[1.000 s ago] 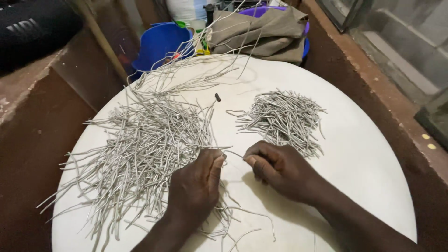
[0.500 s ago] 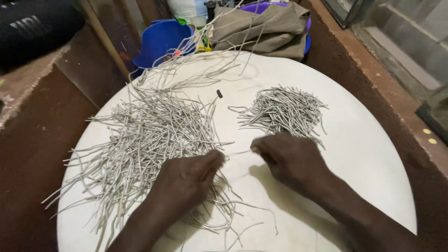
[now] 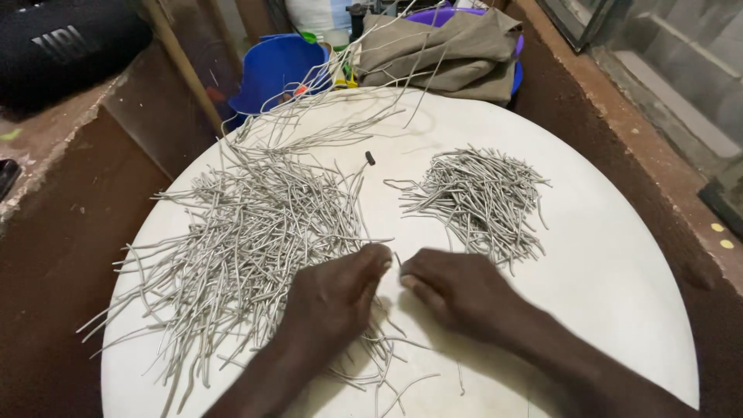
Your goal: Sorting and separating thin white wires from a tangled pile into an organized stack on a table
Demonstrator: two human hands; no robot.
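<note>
Hands meet over my surface (image 3: 619, 255): left hand (image 3: 340, 294) and right hand (image 3: 457, 290) pinch 1 grey strand (image 3: 397, 261); small pile (image 3: 480, 193) sorted, large pile (image 3: 248, 248) remaining, I judge.

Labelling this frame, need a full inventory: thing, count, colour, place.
table: one, white, round, centre
large strand pile: one, grey, table left
small strand pile: one, grey, table right
small dark piece: one, black, between piles
folded cloth: one, khaki, far edge
bucket: one, blue, behind table
speaker: one, black, top left ledge
left hand: fingertips on a strand, near large pile
right hand: fingertips pinched, below small pile
</note>
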